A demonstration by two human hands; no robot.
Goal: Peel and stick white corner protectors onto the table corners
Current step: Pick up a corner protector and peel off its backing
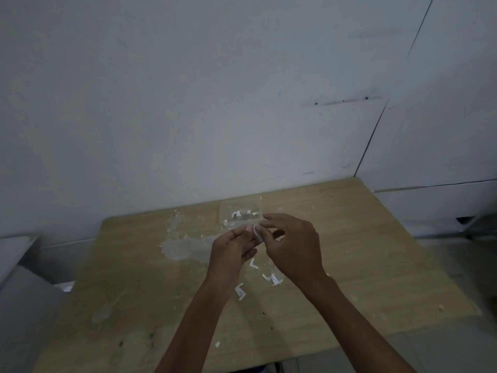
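Note:
Both hands meet above the middle of the wooden table (134,292). My left hand (232,251) and my right hand (291,244) pinch a small white corner protector (256,234) between their fingertips. A clear plastic box (240,214) sits just beyond the hands and holds several small white pieces. On the table below the hands lie loose white L-shaped pieces (253,264), one (240,291) near my left wrist and one (274,279) near my right wrist. How the piece in my fingers lies is too blurred to tell.
A grey-white smear (185,246) and crumbs mark the tabletop left of the hands. A small white scrap (217,344) lies near the front edge. The table stands against a white wall (242,103); its far right corner (355,179) shows. A grey surface (16,265) is at the left.

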